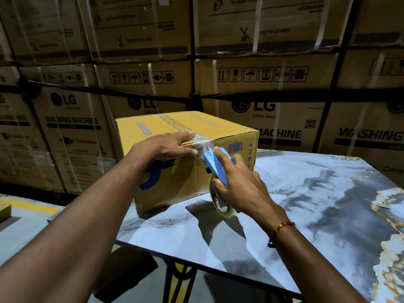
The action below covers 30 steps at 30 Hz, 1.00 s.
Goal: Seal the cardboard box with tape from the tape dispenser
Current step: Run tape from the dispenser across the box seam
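A closed yellow-brown cardboard box (220, 130) with blue print stands on the marbled table (317, 193). Clear tape runs along its top seam and bends over the near top edge. My left hand (168, 145) lies flat on that edge, its fingers apart and pressing the tape end down. My right hand (238, 182) grips the blue tape dispenser (213, 162), held against the box's near side just below the edge. A crumpled stretch of clear tape (203, 144) spans from the box edge to the dispenser's front. The tape roll (223, 206) hangs under my right hand.
Tall stacks of strapped washing-machine cartons (273, 84) wall off the space behind the table. The table's near edge (196, 259) rests on a black metal frame. A small box corner (4, 209) shows at the far left over the grey floor.
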### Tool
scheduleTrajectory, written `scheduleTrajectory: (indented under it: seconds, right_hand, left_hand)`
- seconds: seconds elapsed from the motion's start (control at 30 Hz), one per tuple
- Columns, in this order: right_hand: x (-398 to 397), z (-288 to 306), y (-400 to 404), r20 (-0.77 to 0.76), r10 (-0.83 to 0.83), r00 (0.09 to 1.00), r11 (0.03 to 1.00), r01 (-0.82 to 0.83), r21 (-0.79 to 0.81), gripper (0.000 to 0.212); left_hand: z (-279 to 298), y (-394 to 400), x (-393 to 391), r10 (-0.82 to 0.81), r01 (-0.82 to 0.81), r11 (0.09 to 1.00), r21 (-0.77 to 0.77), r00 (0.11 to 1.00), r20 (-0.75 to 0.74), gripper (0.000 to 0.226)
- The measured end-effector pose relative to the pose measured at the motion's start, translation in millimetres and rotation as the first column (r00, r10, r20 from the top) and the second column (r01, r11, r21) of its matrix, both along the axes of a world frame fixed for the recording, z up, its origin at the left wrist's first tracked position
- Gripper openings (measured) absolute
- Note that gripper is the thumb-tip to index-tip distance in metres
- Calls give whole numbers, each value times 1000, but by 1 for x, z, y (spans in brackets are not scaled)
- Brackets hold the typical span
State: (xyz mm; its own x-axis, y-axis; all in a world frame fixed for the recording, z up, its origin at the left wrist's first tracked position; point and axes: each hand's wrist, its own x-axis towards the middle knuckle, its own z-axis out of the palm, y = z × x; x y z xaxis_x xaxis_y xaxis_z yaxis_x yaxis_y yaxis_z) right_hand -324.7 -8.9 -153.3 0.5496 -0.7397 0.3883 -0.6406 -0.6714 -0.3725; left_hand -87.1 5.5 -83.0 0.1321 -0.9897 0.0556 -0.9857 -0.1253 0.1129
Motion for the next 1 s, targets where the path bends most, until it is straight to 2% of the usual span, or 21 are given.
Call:
scheduleTrajectory:
  seconds: [0.27, 0.4, 0.5, 0.77, 0.9, 1.0]
  right_hand:
    - [-19, -6, 14, -77, -6, 997, 1000, 6, -4, 68]
    - [-18, -7, 5, -120, 12, 993, 1000, -10, 15, 68]
    - [-13, 0, -6, -154, 40, 987, 998, -31, 59, 67]
    - [3, 25, -17, -159, 130, 979, 984, -107, 145, 62]
    - [12, 37, -20, -208, 140, 968, 975, -97, 202, 61]
    - [20, 57, -28, -273, 210, 939, 954, -136, 267, 54]
  left_hand:
    - [0, 1, -3, 31, -29, 999, -28, 998, 54, 94]
    - [-3, 0, -18, 106, -90, 990, -108, 983, 148, 87]
    - [-4, 2, -26, 116, -86, 985, -148, 971, 210, 84]
    - [-9, 1, -21, 114, -70, 981, -181, 964, 241, 82]
    - [-9, 1, -22, 116, -68, 979, -191, 961, 252, 82]
    - [-8, 3, -23, 115, -66, 980, -189, 959, 259, 83]
